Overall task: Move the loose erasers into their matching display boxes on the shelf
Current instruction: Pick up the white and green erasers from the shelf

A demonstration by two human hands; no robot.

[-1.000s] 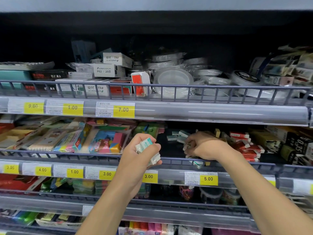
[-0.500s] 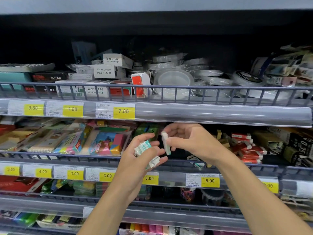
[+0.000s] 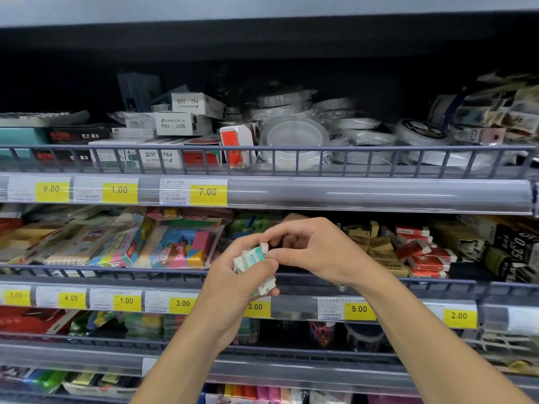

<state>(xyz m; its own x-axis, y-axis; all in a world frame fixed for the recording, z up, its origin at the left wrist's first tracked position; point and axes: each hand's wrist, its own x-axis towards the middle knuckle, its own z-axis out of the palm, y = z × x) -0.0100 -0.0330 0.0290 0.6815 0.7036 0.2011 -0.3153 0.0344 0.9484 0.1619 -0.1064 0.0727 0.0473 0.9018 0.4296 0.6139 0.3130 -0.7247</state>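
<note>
- Erasers (image 3: 251,258) w/ teal-and-white sleeves — a small bunch, held in front of the middle shelf (image 3: 87,274), roughly centre of view.
- Left hand (image 3: 239,282) grips the bunch: fingers curled round it, thumb pressed across the front. One more white eraser end pokes out below the thumb, near the 3.00 price tag (image 3: 256,307).
- Right hand (image 3: 313,249) sits just right of the bunch, touching it. Thumb and forefinger pinched together at the top eraser's white end; other fingers curled in. Can't tell if it bears any of the weight.
- Both forearms come up from the bottom edge, the right one crossing the shelf rail.
- Red-sleeved erasers (image 3: 423,255) lie piled on the middle shelf, right of the hands, w/ tan erasers (image 3: 376,243) between them and the right hand.
- Colourful eraser packs (image 3: 175,246) lie left of the hands, same shelf.
- Upper shelf: white Sunwood boxes (image 3: 180,123) at left-centre, clear tape rolls (image 3: 294,135) in the middle.
- Yellow tags along the rails — 5.00 tag (image 3: 359,309) sits under the right wrist.
</note>
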